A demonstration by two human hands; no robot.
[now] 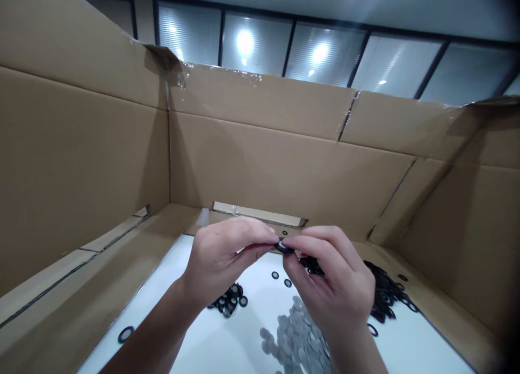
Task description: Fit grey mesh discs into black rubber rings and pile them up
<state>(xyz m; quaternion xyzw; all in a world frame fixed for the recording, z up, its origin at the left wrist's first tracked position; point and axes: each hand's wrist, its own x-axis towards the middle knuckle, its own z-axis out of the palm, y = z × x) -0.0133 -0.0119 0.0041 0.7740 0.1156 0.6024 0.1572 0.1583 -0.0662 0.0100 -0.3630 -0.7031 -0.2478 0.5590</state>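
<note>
My left hand (225, 255) and my right hand (331, 279) meet in front of me, fingertips pinched together on one small black ring (283, 247). Both hands hover above a white surface (190, 276). Below them lie a small heap of black rings (231, 300), a pile of grey round discs (294, 336) and a larger heap of black rings (385, 293) on the right. Two single rings (281, 279) lie loose between the heaps.
Tall brown cardboard walls (264, 163) enclose the white surface on the left, back and right. A lone black ring (125, 334) lies on the cardboard flap at lower left. Frosted windows (317, 54) show above the back wall.
</note>
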